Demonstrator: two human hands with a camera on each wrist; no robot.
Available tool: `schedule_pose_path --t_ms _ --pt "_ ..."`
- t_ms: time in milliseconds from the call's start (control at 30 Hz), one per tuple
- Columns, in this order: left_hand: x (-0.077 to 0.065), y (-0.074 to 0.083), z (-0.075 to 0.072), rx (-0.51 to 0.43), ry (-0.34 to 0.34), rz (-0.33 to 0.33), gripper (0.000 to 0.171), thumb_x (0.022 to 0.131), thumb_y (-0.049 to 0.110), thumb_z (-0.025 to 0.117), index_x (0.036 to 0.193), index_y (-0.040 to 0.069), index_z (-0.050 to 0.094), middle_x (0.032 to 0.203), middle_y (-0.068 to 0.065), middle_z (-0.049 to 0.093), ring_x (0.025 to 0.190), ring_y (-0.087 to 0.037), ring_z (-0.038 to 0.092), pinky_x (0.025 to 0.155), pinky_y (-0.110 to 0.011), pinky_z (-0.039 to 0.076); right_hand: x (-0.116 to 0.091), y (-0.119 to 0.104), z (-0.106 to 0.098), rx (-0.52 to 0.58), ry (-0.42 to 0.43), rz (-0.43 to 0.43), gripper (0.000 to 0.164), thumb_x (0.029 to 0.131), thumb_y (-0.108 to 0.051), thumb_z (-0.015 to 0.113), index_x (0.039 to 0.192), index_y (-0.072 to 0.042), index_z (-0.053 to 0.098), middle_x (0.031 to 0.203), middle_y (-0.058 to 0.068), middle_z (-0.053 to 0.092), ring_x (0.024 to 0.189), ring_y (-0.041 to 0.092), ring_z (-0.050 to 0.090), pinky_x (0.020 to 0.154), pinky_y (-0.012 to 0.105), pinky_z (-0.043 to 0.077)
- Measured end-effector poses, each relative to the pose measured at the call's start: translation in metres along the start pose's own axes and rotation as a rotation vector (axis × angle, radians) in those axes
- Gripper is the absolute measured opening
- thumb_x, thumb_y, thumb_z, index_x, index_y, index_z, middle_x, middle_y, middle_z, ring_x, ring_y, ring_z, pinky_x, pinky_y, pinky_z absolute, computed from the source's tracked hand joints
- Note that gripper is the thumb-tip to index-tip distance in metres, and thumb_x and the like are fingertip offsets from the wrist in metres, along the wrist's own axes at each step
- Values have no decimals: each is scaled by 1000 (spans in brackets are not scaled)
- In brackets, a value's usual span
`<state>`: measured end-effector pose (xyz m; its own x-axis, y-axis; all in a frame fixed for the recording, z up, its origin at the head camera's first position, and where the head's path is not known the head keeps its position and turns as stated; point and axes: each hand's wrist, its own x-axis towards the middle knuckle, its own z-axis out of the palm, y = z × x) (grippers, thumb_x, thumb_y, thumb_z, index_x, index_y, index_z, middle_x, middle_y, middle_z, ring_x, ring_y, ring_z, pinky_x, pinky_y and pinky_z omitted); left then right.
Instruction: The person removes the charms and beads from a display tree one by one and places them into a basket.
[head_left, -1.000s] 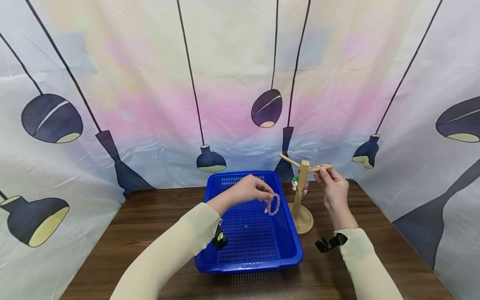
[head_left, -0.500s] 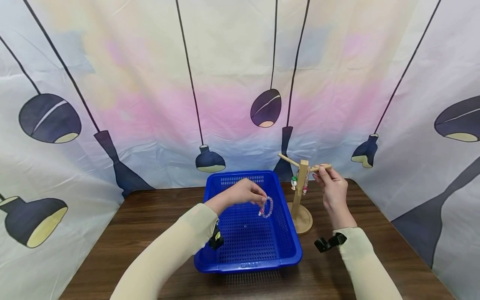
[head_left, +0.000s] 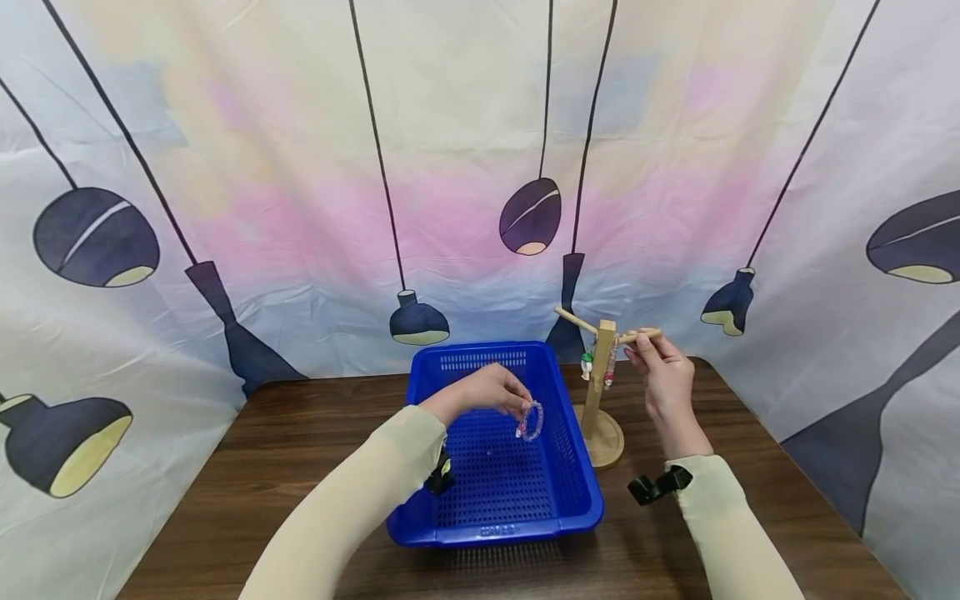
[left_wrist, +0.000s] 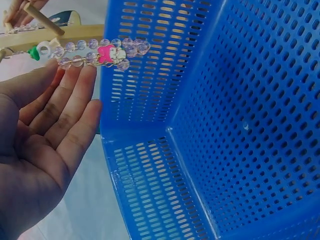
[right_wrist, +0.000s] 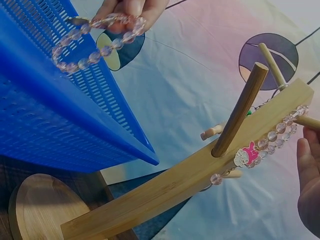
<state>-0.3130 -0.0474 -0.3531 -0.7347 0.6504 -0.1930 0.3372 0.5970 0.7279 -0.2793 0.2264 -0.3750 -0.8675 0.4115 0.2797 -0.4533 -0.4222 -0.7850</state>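
Observation:
My left hand point(head_left: 491, 390) pinches a clear pinkish beaded bracelet point(head_left: 541, 423) between thumb and fingertips, and the loop hangs over the blue basket. A pink-and-white character charm point(left_wrist: 106, 54) shows on it in the left wrist view. On the right, my right hand point(head_left: 667, 379) pinches the end of a peg on the wooden stand point(head_left: 597, 379). A similar beaded bracelet point(right_wrist: 272, 136) with a pink charm hangs from that peg close to the post. Another hanging piece with a green-and-white charm point(head_left: 587, 367) is at the post's left side.
The blue perforated plastic basket point(head_left: 540, 528) stands on the dark wood table point(head_left: 315, 433), just left of the stand's round base point(head_left: 609, 446). Other pegs stick out of the post, one point(head_left: 573, 319) toward the back left. A printed curtain point(head_left: 300, 208) with lamp drawings rises behind the table.
My left hand has drawn leftward and slightly down, carrying the bracelet away from the stand and farther over the basket. The right hand keeps its hold on the peg.

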Motion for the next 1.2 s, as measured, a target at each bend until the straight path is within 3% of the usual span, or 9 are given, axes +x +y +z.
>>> schedule_pose_path --t_ms 200,433,733,1067,1200 --pt "8 0 2 4 -18 -30 23 101 14 64 116 2 77 112 -17 78 102 -24 77 96 -42 60 0 -1 0 -3 12 10 23 99 -4 63 89 -18 78 86 -7 79 80 2 75 78 16 60" --pt "19 -2 5 18 -31 -82 24 102 13 63 117 0 76 113 -17 78 103 -25 76 92 -36 61 -1 0 0 -48 25 0 25 100 -5 62 88 -20 78 85 -9 79 80 1 75 78 15 59" --pt "30 -14 9 40 -76 -137 26 102 13 62 120 -1 74 124 -16 74 110 -28 74 98 -39 59 0 3 0 -22 12 -10 24 99 -3 62 88 -17 78 86 -7 79 80 1 75 77 15 60" --pt "40 -29 18 -41 -131 -244 24 103 15 61 117 2 75 124 -15 75 113 -29 73 107 -45 53 -2 3 0 -74 -21 -37 26 100 -6 62 88 -22 78 87 -11 79 81 -1 75 78 15 59" --pt "44 -31 17 -69 -162 -289 25 103 16 61 120 3 74 128 -14 73 116 -28 72 110 -45 51 -1 3 -1 -67 -28 -57 19 99 -10 66 90 -21 78 87 -11 79 81 -1 75 79 15 59"
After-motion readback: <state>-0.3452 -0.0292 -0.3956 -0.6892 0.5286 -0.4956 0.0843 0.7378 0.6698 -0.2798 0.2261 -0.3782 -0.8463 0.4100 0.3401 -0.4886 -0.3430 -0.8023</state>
